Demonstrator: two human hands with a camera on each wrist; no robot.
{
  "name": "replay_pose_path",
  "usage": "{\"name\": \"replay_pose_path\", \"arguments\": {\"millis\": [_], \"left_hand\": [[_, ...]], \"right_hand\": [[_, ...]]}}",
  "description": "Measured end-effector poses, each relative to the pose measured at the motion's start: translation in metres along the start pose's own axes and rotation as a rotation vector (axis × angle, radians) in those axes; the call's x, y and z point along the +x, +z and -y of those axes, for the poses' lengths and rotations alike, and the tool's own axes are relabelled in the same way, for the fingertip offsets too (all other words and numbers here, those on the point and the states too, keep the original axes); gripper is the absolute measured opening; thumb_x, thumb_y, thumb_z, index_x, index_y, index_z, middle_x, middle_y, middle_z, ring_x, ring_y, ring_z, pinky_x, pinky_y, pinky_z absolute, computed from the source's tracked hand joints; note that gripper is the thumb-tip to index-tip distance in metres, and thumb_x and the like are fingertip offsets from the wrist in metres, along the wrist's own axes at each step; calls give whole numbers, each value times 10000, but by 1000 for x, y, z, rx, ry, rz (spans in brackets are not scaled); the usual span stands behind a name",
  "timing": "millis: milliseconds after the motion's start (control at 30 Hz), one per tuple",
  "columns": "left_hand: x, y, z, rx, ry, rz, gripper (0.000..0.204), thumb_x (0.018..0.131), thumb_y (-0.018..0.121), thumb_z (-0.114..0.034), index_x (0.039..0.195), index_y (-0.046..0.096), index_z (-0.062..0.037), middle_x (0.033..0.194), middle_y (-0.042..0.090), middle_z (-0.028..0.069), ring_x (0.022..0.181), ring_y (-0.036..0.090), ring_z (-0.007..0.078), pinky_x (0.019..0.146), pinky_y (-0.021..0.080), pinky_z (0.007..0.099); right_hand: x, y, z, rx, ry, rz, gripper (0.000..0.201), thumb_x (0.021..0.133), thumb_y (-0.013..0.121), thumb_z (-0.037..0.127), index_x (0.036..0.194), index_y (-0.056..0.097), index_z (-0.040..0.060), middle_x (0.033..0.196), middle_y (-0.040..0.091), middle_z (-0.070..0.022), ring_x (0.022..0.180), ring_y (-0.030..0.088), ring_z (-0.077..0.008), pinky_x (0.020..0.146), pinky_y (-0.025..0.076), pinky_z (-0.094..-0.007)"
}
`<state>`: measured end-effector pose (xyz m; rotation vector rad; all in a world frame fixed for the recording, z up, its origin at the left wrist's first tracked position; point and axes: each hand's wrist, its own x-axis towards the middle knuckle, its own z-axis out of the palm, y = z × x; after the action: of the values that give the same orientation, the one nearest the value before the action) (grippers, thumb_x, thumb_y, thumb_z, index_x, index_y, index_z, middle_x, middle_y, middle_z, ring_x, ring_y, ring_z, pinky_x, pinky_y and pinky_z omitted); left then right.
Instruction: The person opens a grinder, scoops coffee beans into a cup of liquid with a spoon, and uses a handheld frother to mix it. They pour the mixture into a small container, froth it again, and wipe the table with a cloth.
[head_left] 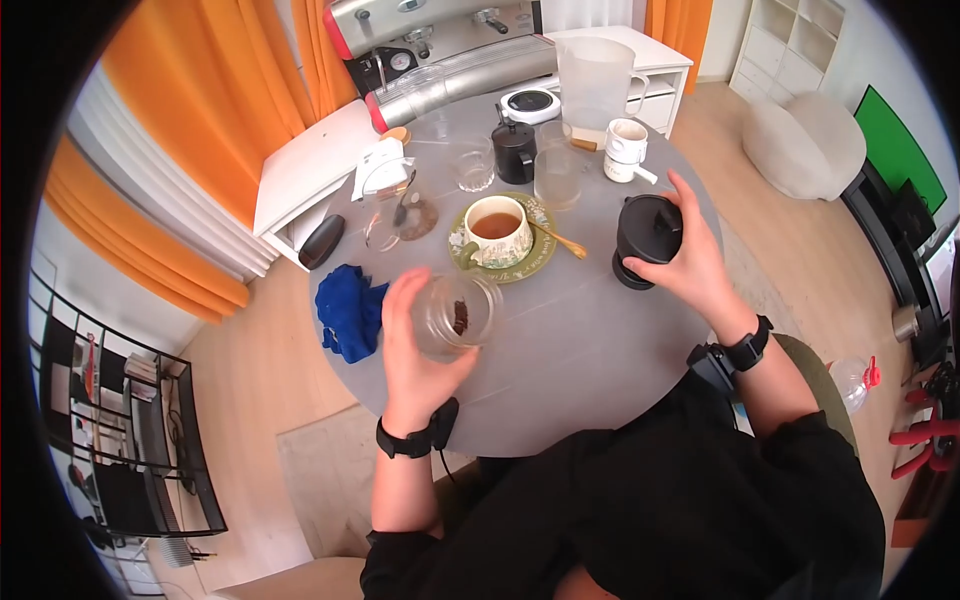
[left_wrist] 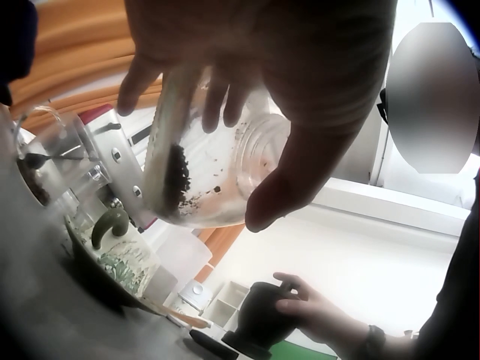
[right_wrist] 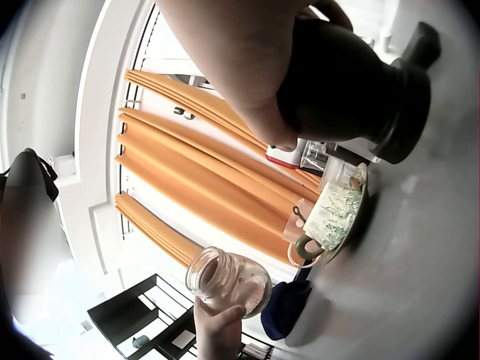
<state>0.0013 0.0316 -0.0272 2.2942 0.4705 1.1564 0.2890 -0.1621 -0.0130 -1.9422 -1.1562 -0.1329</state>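
Note:
My left hand [head_left: 420, 350] grips a clear glass jar [left_wrist: 217, 184] around its side, thumb near the rim. The jar is held up over the near left of the grey table, with dark dry bits [left_wrist: 177, 180] lying in it. With thumb and fingers spread around it, my right hand [head_left: 690, 250] holds a black cylindrical vessel [head_left: 645, 235] with a knob on top and a wider foot [right_wrist: 405, 112], low over the table's right side. Between the hands, a patterned cup [head_left: 497, 240] of brown liquid stands on a green saucer [head_left: 543, 262] with a golden spoon [head_left: 565, 240].
A blue cloth [head_left: 350, 312] lies at the left edge. Behind the cup are a glass pitcher [head_left: 415, 220], a black pot [head_left: 515, 152], drinking glasses [head_left: 558, 178], a white scale [head_left: 530, 104], a large plastic jug [head_left: 597, 85] and stacked white cups [head_left: 626, 150]. An espresso machine [head_left: 460, 75] stands beyond.

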Motion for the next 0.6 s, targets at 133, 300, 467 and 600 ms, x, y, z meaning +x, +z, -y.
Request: {"name": "replay_pose_path", "arguments": {"millis": [133,300,467,600], "left_hand": [[-5,5,-6,11,59,153,827,531,795,3,1297,489,-56,1324,517,165,1259,487,377,1060,415,456],[-10,3,-6,20,119,186,819,527,797,-21,1286,494,-67,1305,528,169,1225,522,361,1049,423,431],[-8,-3,-10,-43,75,139,827,507,808,-25,1275,504,-67,1292,541,165,1217,526,373,1033,437,446],[-4,-17,-27,-202,160,248,826,491,811,-24,1262,517,-60,1295,550,145,1218,525,383,1030,444,465]], "right_hand": [[5,-4,-4,16,22,-7,1108,628,903,254,1516,261,91,1229,577,-200,1143,592,-343,992,477,-417],[41,-21,29,149,-53,59,1047,616,913,270,1476,342,95,1210,606,-200,1158,600,-291,992,477,-386],[96,12,104,276,-287,153,1043,654,910,274,1499,321,110,1287,557,-178,1214,553,-272,1045,432,-370],[125,96,141,427,-391,348,1105,648,926,308,1513,265,123,1320,544,-216,1259,531,-308,1068,419,-371]]}}
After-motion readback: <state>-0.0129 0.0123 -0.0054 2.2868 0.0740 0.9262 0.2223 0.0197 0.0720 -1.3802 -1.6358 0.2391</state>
